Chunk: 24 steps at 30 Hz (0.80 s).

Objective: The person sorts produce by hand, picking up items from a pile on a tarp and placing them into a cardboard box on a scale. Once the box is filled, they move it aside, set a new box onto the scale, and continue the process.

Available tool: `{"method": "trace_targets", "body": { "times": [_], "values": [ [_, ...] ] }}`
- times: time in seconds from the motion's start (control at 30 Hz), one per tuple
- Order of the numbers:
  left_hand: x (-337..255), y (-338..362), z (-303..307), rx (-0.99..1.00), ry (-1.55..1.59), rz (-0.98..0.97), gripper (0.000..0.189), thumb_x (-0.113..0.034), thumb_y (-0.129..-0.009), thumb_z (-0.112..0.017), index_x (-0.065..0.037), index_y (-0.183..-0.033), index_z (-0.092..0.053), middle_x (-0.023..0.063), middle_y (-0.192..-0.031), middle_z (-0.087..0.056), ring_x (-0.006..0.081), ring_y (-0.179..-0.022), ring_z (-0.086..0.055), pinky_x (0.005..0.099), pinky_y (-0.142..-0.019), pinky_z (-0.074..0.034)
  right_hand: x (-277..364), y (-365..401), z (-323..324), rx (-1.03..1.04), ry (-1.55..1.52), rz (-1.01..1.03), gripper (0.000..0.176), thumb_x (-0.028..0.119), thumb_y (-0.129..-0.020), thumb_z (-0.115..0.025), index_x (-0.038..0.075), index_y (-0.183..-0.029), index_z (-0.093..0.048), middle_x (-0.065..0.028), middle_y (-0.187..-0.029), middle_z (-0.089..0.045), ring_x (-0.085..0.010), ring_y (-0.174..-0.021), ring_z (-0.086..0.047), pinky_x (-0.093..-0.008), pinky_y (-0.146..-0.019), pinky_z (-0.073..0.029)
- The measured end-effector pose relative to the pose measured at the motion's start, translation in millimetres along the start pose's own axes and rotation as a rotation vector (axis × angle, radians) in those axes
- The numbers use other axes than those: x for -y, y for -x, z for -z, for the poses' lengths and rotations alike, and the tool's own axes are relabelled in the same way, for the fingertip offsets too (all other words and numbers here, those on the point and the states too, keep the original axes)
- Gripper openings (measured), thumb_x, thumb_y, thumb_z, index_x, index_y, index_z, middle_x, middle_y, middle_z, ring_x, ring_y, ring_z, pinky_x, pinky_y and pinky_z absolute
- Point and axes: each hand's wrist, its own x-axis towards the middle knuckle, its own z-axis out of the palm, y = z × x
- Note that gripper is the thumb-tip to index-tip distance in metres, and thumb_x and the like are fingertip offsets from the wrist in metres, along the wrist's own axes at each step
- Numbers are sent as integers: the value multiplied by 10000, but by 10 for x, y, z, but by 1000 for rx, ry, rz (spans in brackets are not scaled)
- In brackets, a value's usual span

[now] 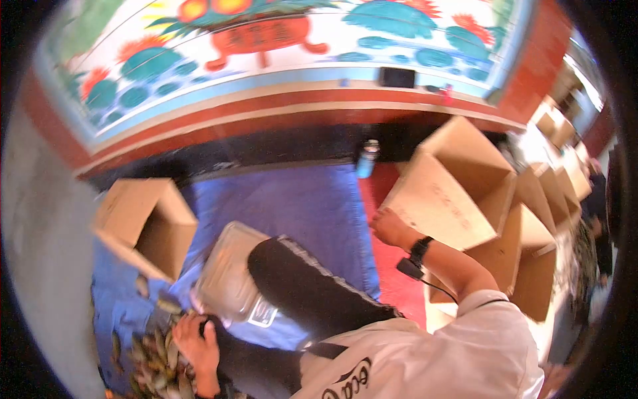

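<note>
My right hand [393, 228] is closed on the lower left edge of a large open cardboard box [442, 193]. A black band with a small device and a cable is on that wrist. My left hand [196, 339] is low at the left, beside my knee, with its fingers apart and slightly bent. Just left of it lies a pile of small, long, greenish-brown pieces [156, 362], too blurred to name. A clear plastic container [229, 276] with a white label stands on the blue sheet [299, 199] by my leg.
Another open cardboard box [143, 223] stands at the left. More open boxes [528, 259] crowd the right. A blue bottle [367, 158] stands by the painted wall, and a dark flat object [397, 78] sits on its ledge. A person in dark clothes [600, 219] is at the far right.
</note>
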Motion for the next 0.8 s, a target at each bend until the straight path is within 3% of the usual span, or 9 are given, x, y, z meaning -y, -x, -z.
{"method": "trace_targets", "body": {
  "times": [0.13,0.27,0.33,0.4,0.57,0.67,0.73,0.8],
  "values": [
    [34,-12,-45,22,-24,-46,277,-286,-871,-489,-31,-900,-593,140,-1052,-572,312,-1067,-476,478,-975,-275,-123,305,357,-66,96,-142,162,197,-741,-589,99,-864,-629,-94,-845,-598,-270,-871,-564,-395,-795,-410],
    [1,-110,-64,8,1,-118,271,-247,-891,-474,1,-881,-583,160,-1037,-588,344,-1025,-494,449,-922,-332,-205,646,472,-154,94,-253,133,199,-748,-592,93,-816,-635,-86,-801,-603,-262,-833,-576,-379,-782,-407],
    [-76,-195,-27,-69,-163,-317,275,-278,-911,-489,-49,-991,-618,111,-973,-632,299,-916,-575,420,-823,-432,-200,805,492,-154,81,-307,128,194,-743,-596,93,-811,-636,-84,-802,-603,-258,-839,-573,-380,-787,-401],
    [-115,-210,-82,-75,-161,-273,276,-309,-902,-480,-89,-953,-639,67,-980,-644,276,-938,-569,416,-880,-395,-199,964,473,-192,114,-317,125,142,-762,-521,104,-783,-637,-78,-807,-605,-244,-819,-572,-382,-775,-397],
    [-196,-255,-62,-43,-115,-308,294,-294,-901,-480,-50,-937,-641,115,-971,-645,296,-942,-568,424,-901,-388,-257,1282,650,-163,125,-453,136,137,-759,-523,99,-811,-643,-77,-833,-593,-230,-903,-540,-380,-810,-385],
    [-201,-254,-73,-12,-48,-278,285,-282,-894,-489,-45,-941,-639,127,-972,-642,310,-941,-565,431,-905,-384,-361,1411,821,-200,202,-480,174,115,-751,-521,85,-879,-634,-94,-951,-589,-241,-1011,-509,-396,-844,-376],
    [-201,-247,-68,-18,-45,-282,280,-279,-892,-491,-44,-939,-637,128,-969,-641,310,-940,-564,431,-898,-387,-438,1513,956,-639,365,-460,226,73,-728,-531,75,-937,-614,-119,-1081,-557,-269,-1088,-481,-418,-897,-361],
    [-151,-229,-101,-25,-45,-282,276,-276,-891,-493,-44,-937,-634,128,-965,-641,311,-940,-563,432,-890,-389,-537,1690,1283,-816,360,-536,292,37,-714,-539,73,-1002,-582,-133,-1165,-521,-299,-1138,-453,-441,-951,-336]
  ]
}}
